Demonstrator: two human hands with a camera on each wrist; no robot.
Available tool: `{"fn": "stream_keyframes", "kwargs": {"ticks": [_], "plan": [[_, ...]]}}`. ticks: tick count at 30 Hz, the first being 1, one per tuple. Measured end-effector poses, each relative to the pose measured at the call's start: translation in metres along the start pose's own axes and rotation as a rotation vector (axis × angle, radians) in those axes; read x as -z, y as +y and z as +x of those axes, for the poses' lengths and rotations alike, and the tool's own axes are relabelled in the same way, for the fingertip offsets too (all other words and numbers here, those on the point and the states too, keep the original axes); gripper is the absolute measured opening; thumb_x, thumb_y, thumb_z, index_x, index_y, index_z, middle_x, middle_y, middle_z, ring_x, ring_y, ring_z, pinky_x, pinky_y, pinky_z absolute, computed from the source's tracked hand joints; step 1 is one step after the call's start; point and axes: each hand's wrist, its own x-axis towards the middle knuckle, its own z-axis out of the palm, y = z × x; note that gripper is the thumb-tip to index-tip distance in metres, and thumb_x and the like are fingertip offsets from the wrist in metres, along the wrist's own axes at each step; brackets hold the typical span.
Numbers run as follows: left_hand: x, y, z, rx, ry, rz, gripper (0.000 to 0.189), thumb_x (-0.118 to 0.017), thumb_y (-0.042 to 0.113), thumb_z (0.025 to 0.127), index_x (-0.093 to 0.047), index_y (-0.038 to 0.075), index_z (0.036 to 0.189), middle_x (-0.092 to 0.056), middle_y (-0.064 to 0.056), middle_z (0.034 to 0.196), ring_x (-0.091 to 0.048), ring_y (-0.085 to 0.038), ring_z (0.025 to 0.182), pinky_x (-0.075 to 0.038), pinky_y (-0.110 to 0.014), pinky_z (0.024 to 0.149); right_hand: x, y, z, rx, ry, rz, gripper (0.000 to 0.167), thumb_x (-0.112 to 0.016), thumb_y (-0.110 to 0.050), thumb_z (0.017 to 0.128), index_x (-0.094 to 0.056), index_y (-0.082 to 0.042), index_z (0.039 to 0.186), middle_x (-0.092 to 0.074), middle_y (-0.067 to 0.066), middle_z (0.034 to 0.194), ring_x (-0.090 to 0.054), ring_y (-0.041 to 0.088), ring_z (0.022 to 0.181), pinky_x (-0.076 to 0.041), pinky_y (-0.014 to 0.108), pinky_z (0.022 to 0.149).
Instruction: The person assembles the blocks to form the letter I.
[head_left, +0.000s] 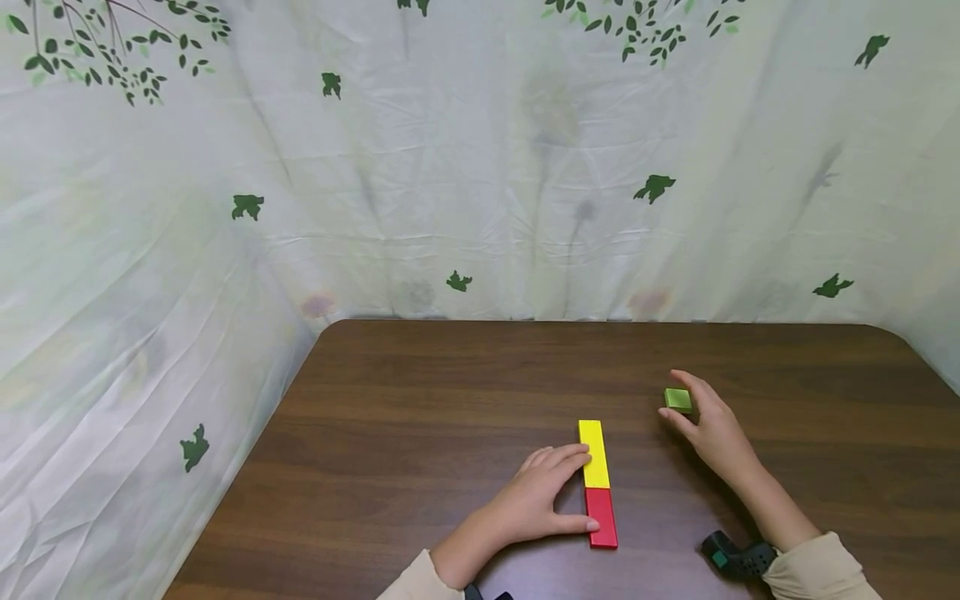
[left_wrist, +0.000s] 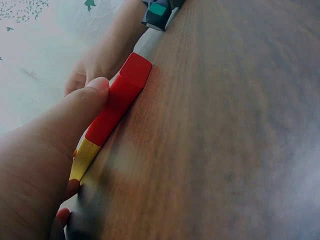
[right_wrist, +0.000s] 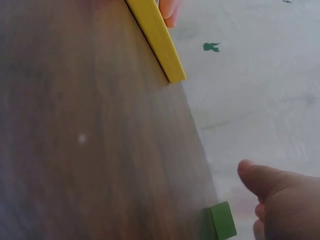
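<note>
On the brown table a yellow block (head_left: 597,468) and a red block (head_left: 603,507) lie end to end in one line, the red one nearer the person. My left hand (head_left: 525,500) rests against them: a fingertip touches the yellow block, and the thumb tip lies on the red block, as the left wrist view also shows. Farther right, my right hand (head_left: 722,437) is spread around a small green block (head_left: 678,401), thumb on the near side and fingers on the far side. A gap shows between the thumb and the green block (right_wrist: 225,221) in the right wrist view.
The wooden table (head_left: 420,383) ends at a rounded back edge. Behind and to the left hangs a pale cloth (head_left: 465,167) printed with green leaves and birds. A dark strapped device (head_left: 738,557) sits at the right wrist, beside a beige sleeve (head_left: 817,571).
</note>
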Motion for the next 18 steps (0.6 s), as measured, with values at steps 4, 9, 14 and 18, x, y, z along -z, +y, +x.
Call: {"fn": "stream_keyframes", "kwargs": {"ticks": [4,9,14,18], "plan": [[0.0,0.0,0.0,-0.002,0.001,0.001,0.073,-0.058,0.057,0.078,-0.041,0.012,0.133,-0.034,0.002,0.139,-0.034,-0.016,0.123,-0.022,-0.035,0.103,0.002,0.003,0.0,-0.051,-0.048,-0.001,0.061,-0.067,-0.013,0.081,-0.037,0.001,0.132,-0.039,0.025,0.128,-0.037,0.044,0.115,-0.034,0.059,0.085],[0.0,0.0,0.001,0.004,-0.002,-0.002,0.073,-0.058,0.057,0.078,-0.041,0.012,0.133,-0.033,0.003,0.139,-0.034,-0.016,0.123,-0.022,-0.035,0.103,0.005,0.006,-0.001,-0.1,-0.1,-0.004,0.062,-0.065,-0.017,0.083,-0.034,0.003,0.132,-0.036,0.027,0.13,-0.035,0.045,0.116,-0.032,0.059,0.087],[-0.001,0.0,0.001,0.007,-0.001,-0.004,0.073,-0.058,0.057,0.077,-0.04,0.013,0.133,-0.033,0.003,0.14,-0.034,-0.016,0.123,-0.022,-0.035,0.104,0.007,0.011,-0.001,-0.153,-0.149,-0.006,0.061,-0.063,-0.02,0.085,-0.033,0.006,0.132,-0.034,0.03,0.131,-0.032,0.046,0.117,-0.03,0.059,0.088],[-0.001,0.0,0.001,0.006,-0.001,-0.003,0.073,-0.058,0.056,0.078,-0.04,0.012,0.133,-0.033,0.003,0.139,-0.034,-0.016,0.123,-0.022,-0.035,0.104,0.007,0.014,-0.001,-0.163,-0.165,-0.015,0.058,-0.062,-0.016,0.086,-0.034,0.007,0.131,-0.036,0.03,0.129,-0.034,0.046,0.116,-0.031,0.059,0.088]]}}
